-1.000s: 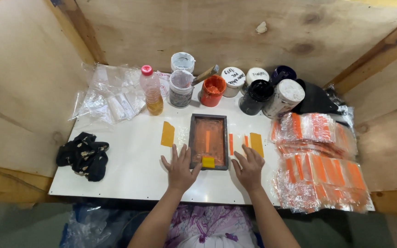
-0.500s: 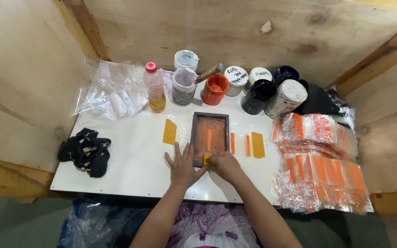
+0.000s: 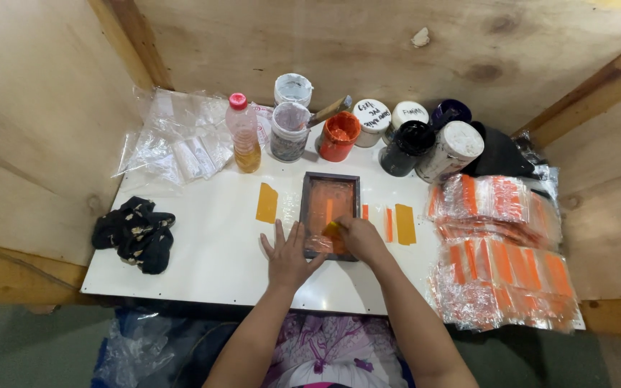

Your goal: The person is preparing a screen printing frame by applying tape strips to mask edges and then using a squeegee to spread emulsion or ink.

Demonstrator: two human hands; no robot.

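White tabletop (image 3: 203, 244): orange-inked dark screen frame (image 3: 330, 214), left hand (image 3: 287, 253) flat, right hand (image 3: 357, 237) grip on yellow squeegee (image 3: 333, 229).

Both forearms reach up toward the dark screen frame (image 3: 330, 215). The left hand (image 3: 287, 255) lies flat, fingers spread, against the frame's near-left corner. The right hand (image 3: 359, 238) is curled closed over its near edge.

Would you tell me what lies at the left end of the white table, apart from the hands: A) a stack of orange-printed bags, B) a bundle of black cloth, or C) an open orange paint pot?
B: the black cloth bundle lies at the white table's left end, well clear of the left hand.
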